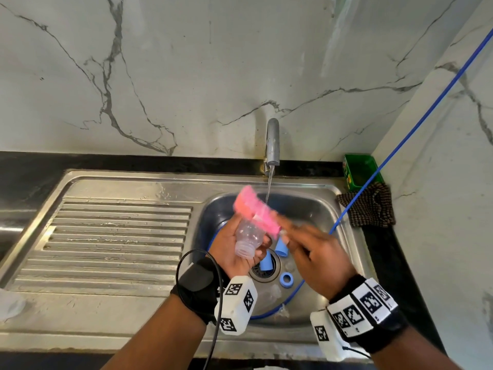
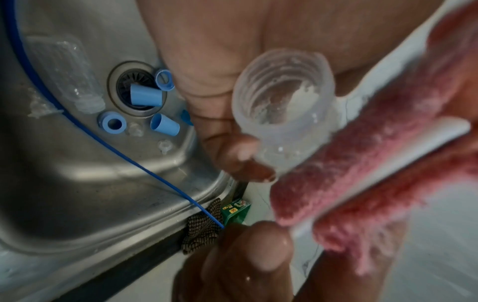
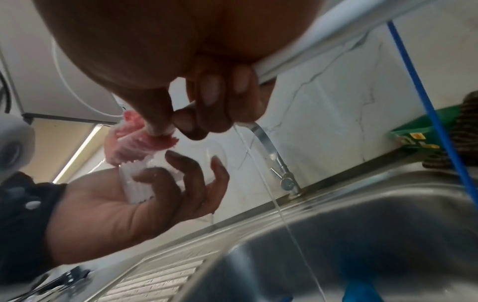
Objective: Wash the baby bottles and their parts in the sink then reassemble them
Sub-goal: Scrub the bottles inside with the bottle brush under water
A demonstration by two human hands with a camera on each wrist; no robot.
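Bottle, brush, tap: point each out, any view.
bottle (image 2: 279,96), left wrist view, on the threaded open neck.
brush (image 1: 253,209), head view, on the pink bristle block.
tap (image 1: 272,141), head view, on the spout above the running water.

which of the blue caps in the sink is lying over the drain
The blue cap lying on its side across the drain strainer. The other blue cap lies on the steel sink floor beside the drain.
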